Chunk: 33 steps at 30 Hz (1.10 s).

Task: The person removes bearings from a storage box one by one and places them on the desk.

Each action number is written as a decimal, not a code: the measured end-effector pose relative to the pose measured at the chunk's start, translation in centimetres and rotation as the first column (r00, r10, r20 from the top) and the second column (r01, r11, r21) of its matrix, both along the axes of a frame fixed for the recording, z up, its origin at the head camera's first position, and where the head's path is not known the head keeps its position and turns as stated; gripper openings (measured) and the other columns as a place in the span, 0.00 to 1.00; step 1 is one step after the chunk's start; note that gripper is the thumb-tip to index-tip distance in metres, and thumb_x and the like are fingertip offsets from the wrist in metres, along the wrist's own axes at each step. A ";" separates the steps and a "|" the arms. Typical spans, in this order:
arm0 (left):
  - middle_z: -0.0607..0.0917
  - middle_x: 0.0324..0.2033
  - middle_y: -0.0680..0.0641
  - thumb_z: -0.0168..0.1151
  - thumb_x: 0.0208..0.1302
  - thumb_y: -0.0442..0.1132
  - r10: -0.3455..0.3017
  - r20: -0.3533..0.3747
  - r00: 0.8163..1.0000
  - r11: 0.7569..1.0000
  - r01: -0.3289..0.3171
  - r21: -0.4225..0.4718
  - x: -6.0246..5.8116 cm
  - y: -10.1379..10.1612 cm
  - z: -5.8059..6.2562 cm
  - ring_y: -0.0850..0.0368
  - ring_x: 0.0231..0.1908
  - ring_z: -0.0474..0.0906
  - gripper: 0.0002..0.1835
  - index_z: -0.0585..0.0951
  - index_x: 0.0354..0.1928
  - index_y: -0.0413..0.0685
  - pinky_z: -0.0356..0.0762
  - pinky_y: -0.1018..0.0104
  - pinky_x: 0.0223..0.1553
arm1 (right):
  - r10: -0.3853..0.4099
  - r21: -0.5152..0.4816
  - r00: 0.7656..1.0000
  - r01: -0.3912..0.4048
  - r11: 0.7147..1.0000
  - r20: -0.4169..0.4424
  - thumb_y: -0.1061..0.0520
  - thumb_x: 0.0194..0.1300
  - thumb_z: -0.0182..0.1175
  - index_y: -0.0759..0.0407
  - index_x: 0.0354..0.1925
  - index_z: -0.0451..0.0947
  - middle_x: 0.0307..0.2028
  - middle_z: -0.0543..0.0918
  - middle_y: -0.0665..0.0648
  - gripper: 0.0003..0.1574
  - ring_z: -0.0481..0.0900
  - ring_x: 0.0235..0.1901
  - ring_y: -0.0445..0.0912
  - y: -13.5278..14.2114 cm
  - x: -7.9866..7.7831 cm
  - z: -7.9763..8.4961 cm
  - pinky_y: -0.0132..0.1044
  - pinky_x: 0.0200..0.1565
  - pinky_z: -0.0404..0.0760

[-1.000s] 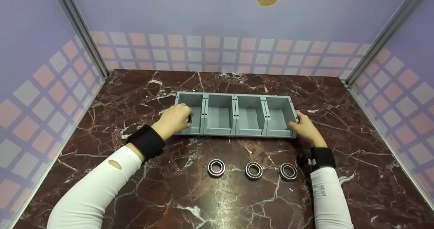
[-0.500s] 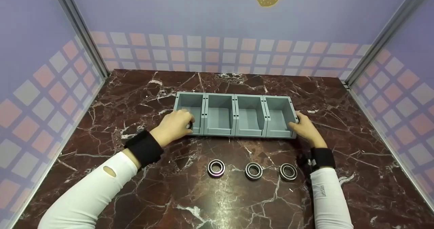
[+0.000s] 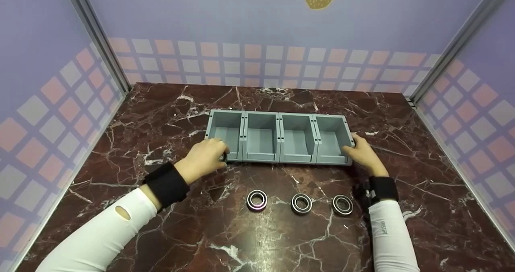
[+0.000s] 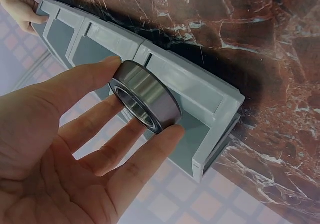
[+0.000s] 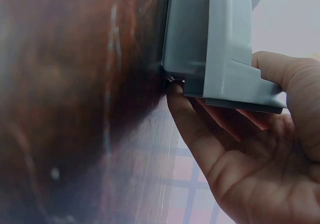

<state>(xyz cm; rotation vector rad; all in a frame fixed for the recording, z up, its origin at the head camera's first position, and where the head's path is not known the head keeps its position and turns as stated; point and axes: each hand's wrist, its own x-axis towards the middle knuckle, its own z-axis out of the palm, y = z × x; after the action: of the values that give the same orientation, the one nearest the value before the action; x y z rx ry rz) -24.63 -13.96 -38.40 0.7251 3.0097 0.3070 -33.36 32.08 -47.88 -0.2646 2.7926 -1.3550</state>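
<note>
My left hand (image 3: 205,157) pinches a steel ball bearing (image 4: 146,95) between thumb and fingers, over the front of the leftmost compartment of a grey bin row (image 3: 261,157). In the left wrist view the bearing is tilted, its bore toward the palm. At the row's right end, my right hand (image 3: 361,153) grips the side wall, thumb over the rim; in the right wrist view the fingers lie along the outer side of the bin (image 5: 230,64). Three more bearings lie flat on the table in front: a left one (image 3: 257,200), a middle one (image 3: 301,204) and a right one (image 3: 342,205).
The bins stand on a dark red marbled table (image 3: 281,240). Purple panels with pink and white squares enclose it, with a back wall (image 3: 257,26) behind and side walls at left and right.
My left hand has drawn back toward the front edge of the leftmost compartment, still holding the bearing. The right hand, the bins and the bearings on the table stay in place.
</note>
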 end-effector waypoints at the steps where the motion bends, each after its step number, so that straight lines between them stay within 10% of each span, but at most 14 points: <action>1: 0.87 0.44 0.36 0.73 0.58 0.34 -0.004 0.000 1.000 1.000 0.004 0.001 0.1 -0.1 -0.1 0.37 0.45 0.85 0.16 0.87 0.48 0.36 0.86 0.45 0.48 | 0.000 0.003 1.000 0.000 1.000 0.000 0.68 0.66 0.53 0.79 0.65 0.68 0.55 0.80 0.78 0.30 0.77 0.42 0.40 0.0 0.0 0.0 0.21 0.43 0.74; 33: 0.85 0.37 0.39 0.75 0.56 0.34 -0.034 0.071 0.997 0.999 0.033 0.013 2.9 -0.3 -1.8 0.41 0.40 0.84 0.12 0.88 0.43 0.39 0.84 0.46 0.41 | -0.020 0.016 1.000 0.020 1.000 0.008 0.68 0.66 0.52 0.79 0.65 0.68 0.55 0.80 0.78 0.30 0.76 0.40 0.39 -0.1 0.1 0.0 0.22 0.40 0.73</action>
<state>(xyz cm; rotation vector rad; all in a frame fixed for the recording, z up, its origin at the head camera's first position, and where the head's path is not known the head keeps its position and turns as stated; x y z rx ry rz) -21.70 -14.28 -40.19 0.7485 2.9278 0.3429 -33.27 32.00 -47.92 -0.2311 2.8054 -1.3334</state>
